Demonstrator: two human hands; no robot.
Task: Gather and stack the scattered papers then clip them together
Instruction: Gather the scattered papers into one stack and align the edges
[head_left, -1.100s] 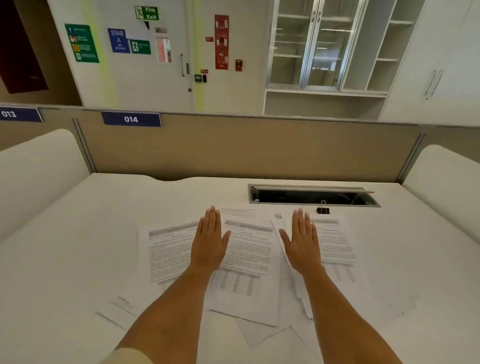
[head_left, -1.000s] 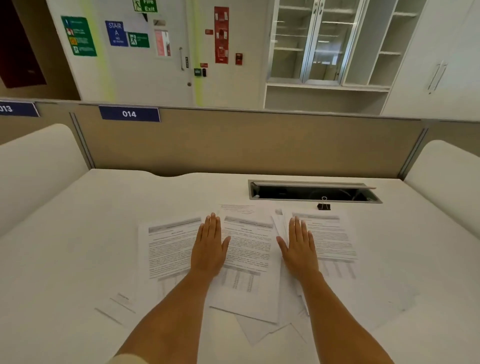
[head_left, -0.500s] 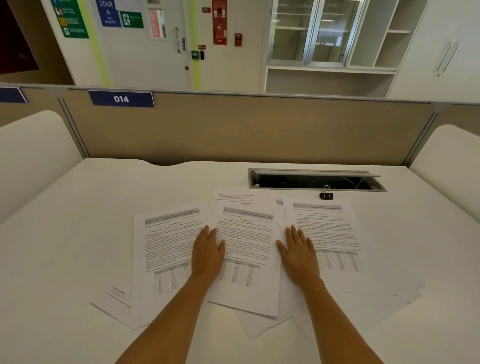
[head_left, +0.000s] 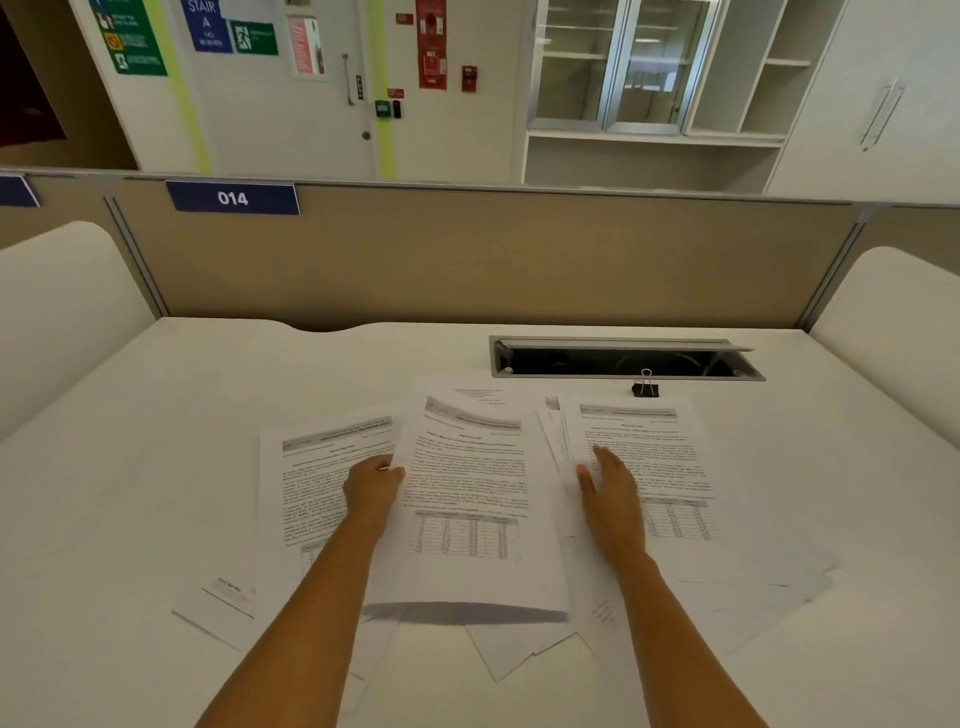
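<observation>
Left hand (head_left: 373, 486) went from lying flat to pinching the left edge of the middle sheet (head_left: 470, 499), which is lifted now, shadow under its near edge. Right hand (head_left: 613, 493) slid over onto the right sheet (head_left: 649, 457).

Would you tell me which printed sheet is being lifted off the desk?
The middle sheet, pinched by the left hand; its near edge casts a shadow, while its neighbours lie flat.

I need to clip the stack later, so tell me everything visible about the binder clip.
The binder clip is small, with a black body and silver wire handles; one loop stands upright. It sits on the white desk, just in front of the open cable tray, at the far edge of the right-hand printed sheet. Neither hand touches it.
</observation>
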